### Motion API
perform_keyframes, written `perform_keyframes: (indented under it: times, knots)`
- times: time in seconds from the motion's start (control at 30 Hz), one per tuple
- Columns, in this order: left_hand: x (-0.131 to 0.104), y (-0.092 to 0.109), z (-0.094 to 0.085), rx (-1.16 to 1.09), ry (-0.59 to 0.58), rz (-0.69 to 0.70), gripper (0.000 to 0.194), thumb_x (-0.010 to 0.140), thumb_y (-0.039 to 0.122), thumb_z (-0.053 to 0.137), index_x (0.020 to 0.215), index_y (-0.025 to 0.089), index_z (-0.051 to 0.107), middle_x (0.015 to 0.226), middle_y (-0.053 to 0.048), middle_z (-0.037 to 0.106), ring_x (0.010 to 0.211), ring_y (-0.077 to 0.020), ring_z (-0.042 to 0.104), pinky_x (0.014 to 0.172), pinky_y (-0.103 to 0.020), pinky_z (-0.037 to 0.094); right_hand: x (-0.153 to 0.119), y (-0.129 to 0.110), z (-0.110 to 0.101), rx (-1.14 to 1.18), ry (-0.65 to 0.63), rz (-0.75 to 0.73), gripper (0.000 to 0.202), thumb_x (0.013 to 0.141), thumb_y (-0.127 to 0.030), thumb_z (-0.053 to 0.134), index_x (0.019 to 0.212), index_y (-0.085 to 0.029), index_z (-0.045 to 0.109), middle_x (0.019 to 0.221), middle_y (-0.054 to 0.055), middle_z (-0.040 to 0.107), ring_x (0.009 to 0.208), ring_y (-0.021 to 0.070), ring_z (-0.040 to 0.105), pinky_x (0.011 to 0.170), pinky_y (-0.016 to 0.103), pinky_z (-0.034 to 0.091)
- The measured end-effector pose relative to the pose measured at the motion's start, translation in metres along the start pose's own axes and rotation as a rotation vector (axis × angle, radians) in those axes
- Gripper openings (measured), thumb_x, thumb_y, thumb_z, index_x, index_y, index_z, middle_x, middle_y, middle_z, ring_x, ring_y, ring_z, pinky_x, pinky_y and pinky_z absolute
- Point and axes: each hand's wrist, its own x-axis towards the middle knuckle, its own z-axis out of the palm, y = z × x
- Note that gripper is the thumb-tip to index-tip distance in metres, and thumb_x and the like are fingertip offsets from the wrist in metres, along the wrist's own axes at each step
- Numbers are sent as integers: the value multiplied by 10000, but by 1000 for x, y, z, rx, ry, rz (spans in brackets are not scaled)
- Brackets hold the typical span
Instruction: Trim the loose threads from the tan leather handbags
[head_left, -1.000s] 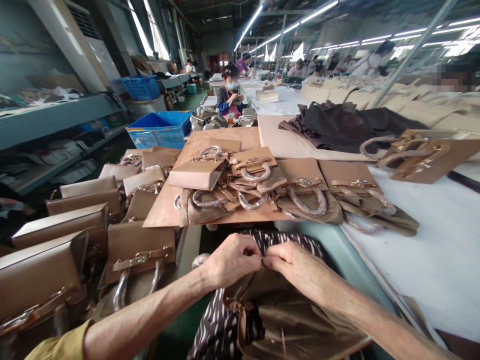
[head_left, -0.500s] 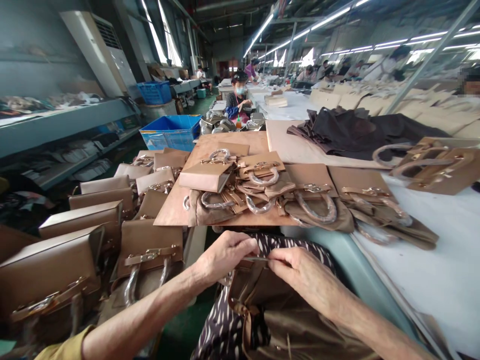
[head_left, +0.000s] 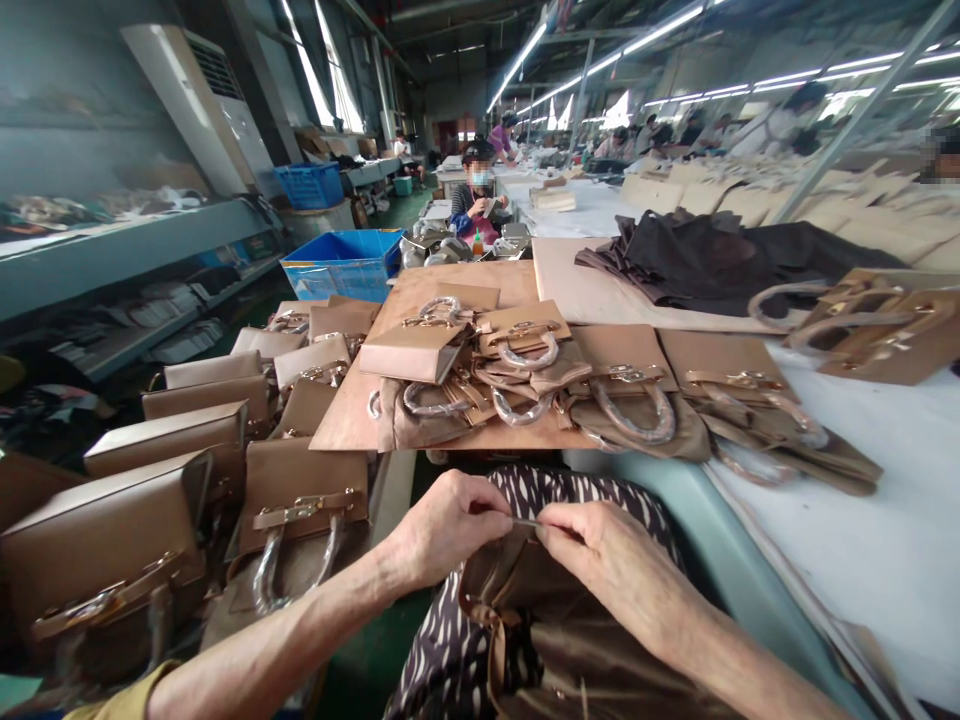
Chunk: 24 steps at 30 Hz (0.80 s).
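Observation:
A brown handbag [head_left: 600, 640] lies across my lap, over dark cloth with white streaks [head_left: 442, 640]. At its far edge my left hand [head_left: 457, 525] and my right hand [head_left: 592, 535] face each other, a small gap apart. Thumb and fingers of both hands are pinched on a thin strip [head_left: 526, 522] at the bag's edge. Whether the strip belongs to the bag I cannot tell. Below the hands, a strap and a fold of lining show on the bag. The far ends of the strip are hidden in my fingers.
Tan handbags with wrapped handles [head_left: 634, 410] lie on the brown board [head_left: 349, 420] ahead. More handbags [head_left: 150, 510] stand in rows at my left. A blue crate [head_left: 341, 265], dark cloth [head_left: 697, 250] and a white table [head_left: 885, 560] surround the board. A masked co-worker [head_left: 476, 195] sits beyond.
My left hand has moved slightly down and its fingers have curled in at the strip. My right hand stays nearly in place. The co-worker ahead has lifted a light piece.

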Motion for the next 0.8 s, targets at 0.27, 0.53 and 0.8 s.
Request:
perform_keyframes:
  times: [0.27,0.53,0.8]
  knots:
    - [-1,3,7,140,81,135,188,730,136,455,704,146,641,680,24,553,638,-92,476,574,-190,332,4,1,0,86,-19,-62,324,824,-326,428,533,-183,424,504,-40,411,552,115,358,511,237,223]
    - [-8,5,8,132,55,147,170,775,141,457,706,138,613,692,14,532,649,-98,469,599,-197,340,10,-7,1,54,12,-153,339,814,-252,447,485,-173,425,472,-37,369,535,109,367,486,230,223]
    - [-9,-1,9,15,13,28,122,752,255,572,812,172,637,747,23,547,699,-117,488,613,-206,359,4,-9,0,99,18,-127,360,805,-236,469,469,-171,354,496,-57,229,514,86,307,470,218,193]
